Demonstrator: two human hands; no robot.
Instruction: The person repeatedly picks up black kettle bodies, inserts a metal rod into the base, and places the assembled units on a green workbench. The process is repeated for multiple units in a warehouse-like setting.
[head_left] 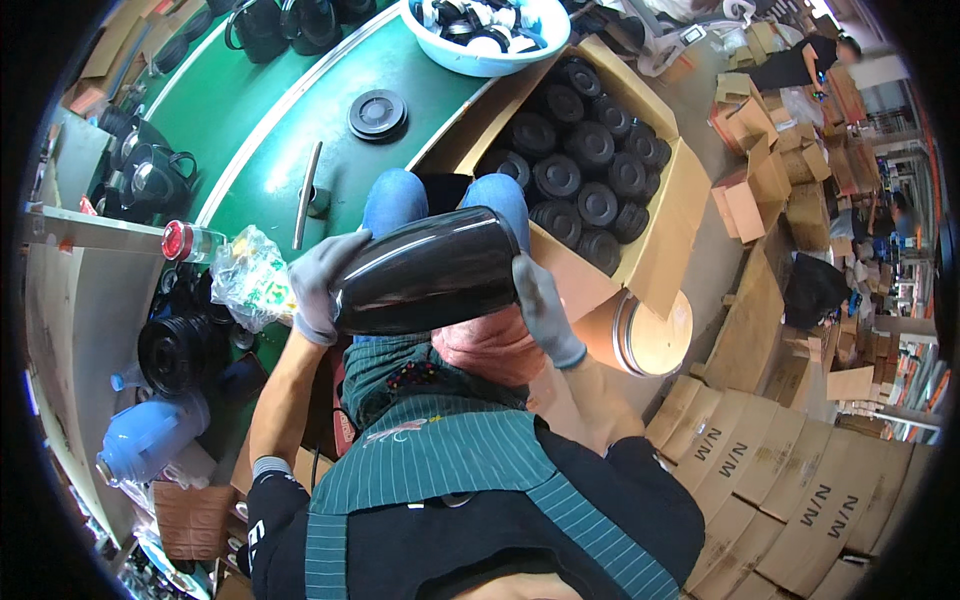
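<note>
Across my lap I hold a glossy black tapered cylinder (430,270), like a vacuum-flask body, lying on its side. My left hand (325,285), in a grey glove, is closed around its narrower end. At the wider end, my gloved right hand (545,310) grips the rim, with some fingers hidden behind it. Below the cylinder a pink cloth (487,350) lies on my thigh. A clear plastic bag (250,275) is beside my left hand, and a jar with a red lid (190,243) lies next to it.
On the green table (250,160) are round black lids (378,115), a metal rod (307,195) and a blue basin (490,62) of small parts. An open carton (675,220) holds several black round-topped pieces. Stacked cartons (770,470) stand at right; a blue jug (150,435) sits left.
</note>
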